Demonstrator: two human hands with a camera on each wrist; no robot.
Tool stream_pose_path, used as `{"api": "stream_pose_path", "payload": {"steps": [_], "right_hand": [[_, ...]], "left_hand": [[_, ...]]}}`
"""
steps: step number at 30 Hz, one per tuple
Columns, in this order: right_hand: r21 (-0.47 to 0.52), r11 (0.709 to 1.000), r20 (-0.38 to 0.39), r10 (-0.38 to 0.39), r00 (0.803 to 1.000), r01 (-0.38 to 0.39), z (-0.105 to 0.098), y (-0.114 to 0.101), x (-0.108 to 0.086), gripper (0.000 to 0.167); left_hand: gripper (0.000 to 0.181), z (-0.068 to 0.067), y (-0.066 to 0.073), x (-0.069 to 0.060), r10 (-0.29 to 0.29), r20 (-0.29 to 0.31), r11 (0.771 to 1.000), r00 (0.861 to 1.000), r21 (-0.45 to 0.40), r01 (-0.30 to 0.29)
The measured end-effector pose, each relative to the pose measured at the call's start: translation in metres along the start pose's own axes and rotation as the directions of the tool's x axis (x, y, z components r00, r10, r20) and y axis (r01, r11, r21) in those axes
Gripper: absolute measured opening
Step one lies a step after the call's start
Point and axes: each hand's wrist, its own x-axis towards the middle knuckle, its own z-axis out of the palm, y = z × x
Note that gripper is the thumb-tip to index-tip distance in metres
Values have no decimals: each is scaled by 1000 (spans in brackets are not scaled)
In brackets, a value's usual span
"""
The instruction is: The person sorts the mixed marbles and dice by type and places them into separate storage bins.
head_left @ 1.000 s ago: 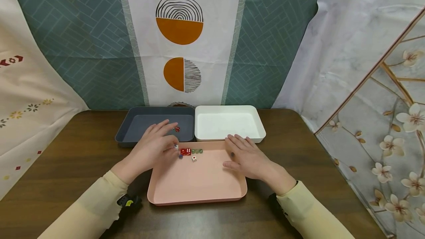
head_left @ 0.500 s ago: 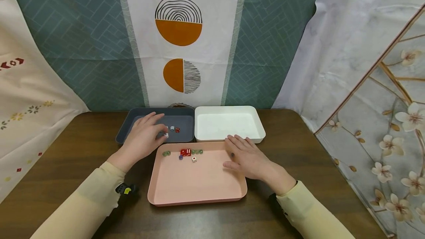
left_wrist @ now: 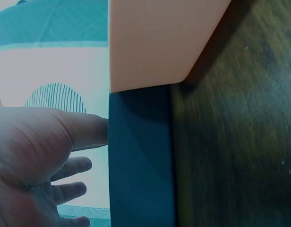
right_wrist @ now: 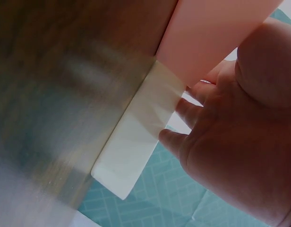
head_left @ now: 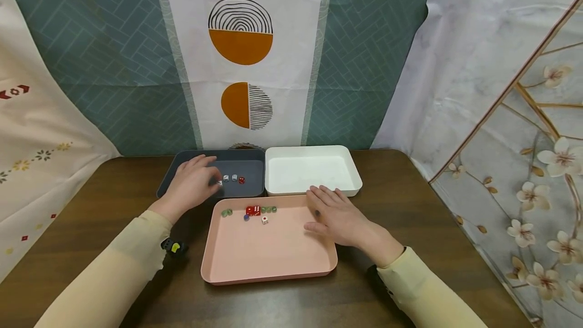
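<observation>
1. The left hand (head_left: 190, 186) is over the dark tray (head_left: 248, 163), its thumb and fingertips down at a small white die (head_left: 220, 182) inside. I cannot tell whether that die is pinched or just let go: the hand covers part of it, and in the left wrist view the thumb's tip passes behind the tray wall.
2. To the right of this die, also on the dark tray's floor, lie two more white dice (head_left: 230, 178) and a red die (head_left: 242, 180) — all four in a rough row.
3. The right hand (head_left: 337, 216) grips nothing; its fingers lie extended over the far right corner of the pink tray (head_left: 268, 254), tips reaching the near edge of the white tray (head_left: 314, 166).
4. Along the far side of the pink tray, from left to right, are two green pieces (head_left: 226, 212), a pair of red dice (head_left: 253, 210) side by side and three green pieces (head_left: 268, 209). A blue piece (head_left: 246, 217) and a white die with a red pip (head_left: 265, 220) sit slightly nearer the person.
5. The dark and white trays stand side by side behind the pink one, on a brown wooden table (head_left: 382, 181). A teal-and-white patterned cloth (head_left: 364, 54) hangs behind — flowered fabric (head_left: 524, 166) is at the right.
</observation>
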Motion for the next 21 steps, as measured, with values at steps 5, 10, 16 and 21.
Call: {"api": "stream_pose_path", "payload": {"steps": [5, 10, 16, 21], "right_hand": [[5, 1000, 4, 4, 1000, -4, 0, -1, 0, 87], [2, 1000, 5, 9, 1000, -9, 0, -1, 0, 86], [6, 1000, 3, 11, 1000, -11, 0, -1, 1, 85], [-2, 1000, 2, 10, 1000, -10, 1, 0, 1, 87]], "left_hand": [[15, 4, -2, 5, -18, 23, 1000, 1000, 3, 18], [15, 9, -3, 8, -30, 37, 999, 999, 13, 29], [15, 13, -4, 11, -42, 51, 999, 998, 13, 41], [12, 16, -6, 11, -44, 65, 999, 997, 16, 43]]}}
